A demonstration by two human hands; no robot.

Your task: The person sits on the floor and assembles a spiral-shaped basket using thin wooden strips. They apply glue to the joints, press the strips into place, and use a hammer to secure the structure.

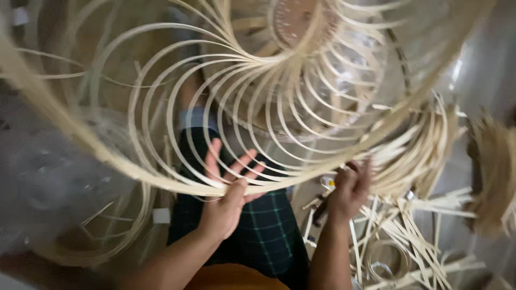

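1. The left hand (223, 207) is open, its fingers spread and pointing up. The palm presses against the lower hoop of a large bamboo-strip frame (258, 102), and the thumb sits on the hoop's edge. It grips nothing.
2. The right hand (349, 190) is curled, fingers bent around the same hoop further along its curve, where several strip ends gather. It looks to be grasping the rim there, though motion blur hides exactly which strips lie under the fingers.
3. The bamboo-strip frame is held up in the air in front of the person, between camera and floor. Its thin pale strips arc in a spiral from a small ring (301, 21) near the top of the view out to the wide hoop at the hands. The frame fills most of the view and is blurred.
4. Below the frame the person's dark green checked trousers (258, 231) show, between the two forearms.
5. On the floor (484, 64), toward the right side, loose bamboo strips (408, 231) lie scattered and crossing one another.
6. A small coil of strip (387, 258) lies among them, near the right forearm.
7. At the far right a bundle of bamboo splints (492, 172) stands out, well apart from the hands.
8. At lower left, more curved strips (107, 231) rest on the floor.
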